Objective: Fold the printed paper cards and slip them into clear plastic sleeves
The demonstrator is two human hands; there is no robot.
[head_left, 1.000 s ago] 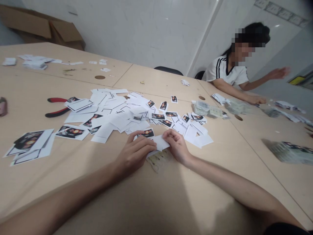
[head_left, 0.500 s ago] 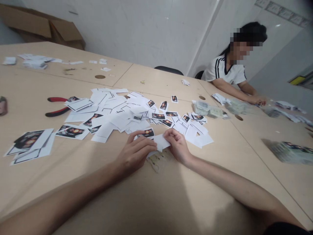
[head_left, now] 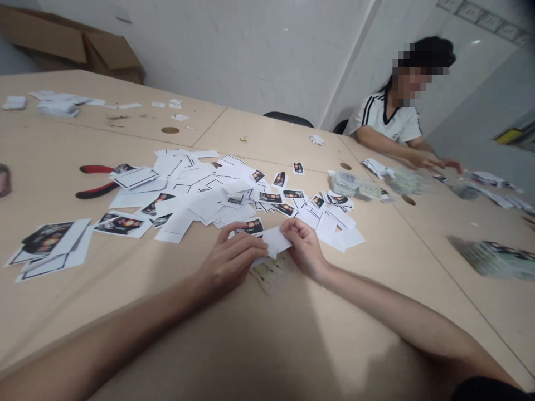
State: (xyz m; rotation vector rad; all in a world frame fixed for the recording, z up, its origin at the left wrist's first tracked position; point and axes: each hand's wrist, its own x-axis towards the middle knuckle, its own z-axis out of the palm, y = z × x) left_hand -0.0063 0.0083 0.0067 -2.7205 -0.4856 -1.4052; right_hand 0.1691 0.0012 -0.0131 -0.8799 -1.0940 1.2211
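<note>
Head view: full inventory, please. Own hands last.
Held card: at least one, white, between both hands
Clear pack: one, see-through, partly hidden by held card
Loose cards: many, white, some dark-printed, mid-table
Card stack: one, white with dark print, near left
Pliers: one, red-and-black handles, left, partly under cards
Clear cases: several, see-through, right side
White papers: several, far left
Pinkish item: one, unclear, left edge
Table: light wood, under everything
Cardboard box: one, brown, back left
Chair back: at least one, black, far edge
Co-worker: one, white striped top, far right
Left hand: one, on held card
Right hand: one, pinching held card
</note>
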